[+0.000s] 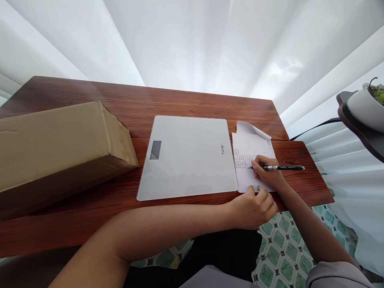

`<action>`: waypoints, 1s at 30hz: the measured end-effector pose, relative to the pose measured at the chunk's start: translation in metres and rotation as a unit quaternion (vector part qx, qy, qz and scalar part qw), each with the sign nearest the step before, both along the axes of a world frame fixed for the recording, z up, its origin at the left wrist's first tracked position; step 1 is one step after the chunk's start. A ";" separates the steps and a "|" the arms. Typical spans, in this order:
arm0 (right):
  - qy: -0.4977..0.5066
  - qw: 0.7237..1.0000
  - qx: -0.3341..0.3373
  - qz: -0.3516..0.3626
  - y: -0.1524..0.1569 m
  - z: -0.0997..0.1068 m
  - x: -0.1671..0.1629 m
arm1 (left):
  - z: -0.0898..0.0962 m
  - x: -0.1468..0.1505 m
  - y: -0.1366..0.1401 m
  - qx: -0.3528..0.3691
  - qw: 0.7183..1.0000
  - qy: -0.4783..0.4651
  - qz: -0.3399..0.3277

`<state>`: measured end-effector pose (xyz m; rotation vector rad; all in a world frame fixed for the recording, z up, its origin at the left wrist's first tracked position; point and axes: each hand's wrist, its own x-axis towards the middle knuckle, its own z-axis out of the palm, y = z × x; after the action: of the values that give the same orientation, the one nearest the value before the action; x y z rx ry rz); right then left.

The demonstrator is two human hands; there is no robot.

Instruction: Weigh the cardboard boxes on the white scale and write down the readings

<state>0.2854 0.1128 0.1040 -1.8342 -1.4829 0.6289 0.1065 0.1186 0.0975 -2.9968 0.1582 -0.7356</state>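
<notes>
My right hand [268,170] is closed round a black pen [289,168]. The pen lies nearly level, its tip on a sheet of paper [247,176] that carries rows of small handwriting and a circled mark. At the paper's far end, a top sheet [252,130] curls up. My left hand [255,206] has its fingers curled at the near edge of the paper, thumb and index tips touching it. Left of the paper, a flat white digital scale [189,160] with a dark display [155,150] lies on the table; its display shows no readable figures.
A large brown cardboard box [54,140] stands on the left of the wooden table [192,98]. White curtains [186,44] hang behind. On the right, a white plant pot [366,106] sits on a dark shelf [345,108]. Green patterned tiles [279,236] cover the floor.
</notes>
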 end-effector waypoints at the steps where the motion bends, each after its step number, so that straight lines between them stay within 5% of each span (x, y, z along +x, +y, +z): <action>1: -0.002 1.000 0.001 0.002 0.000 0.000 0.000 | -0.001 0.000 0.000 0.001 1.000 -0.001 0.001; 30: -0.010 1.000 0.005 -0.010 0.001 0.003 -0.003 | -0.001 0.001 -0.001 -0.006 1.000 -0.013 0.006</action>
<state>0.2825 0.1136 0.1073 -1.8501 -1.4764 0.5934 0.1071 0.1173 0.0962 -2.9958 0.1341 -0.7777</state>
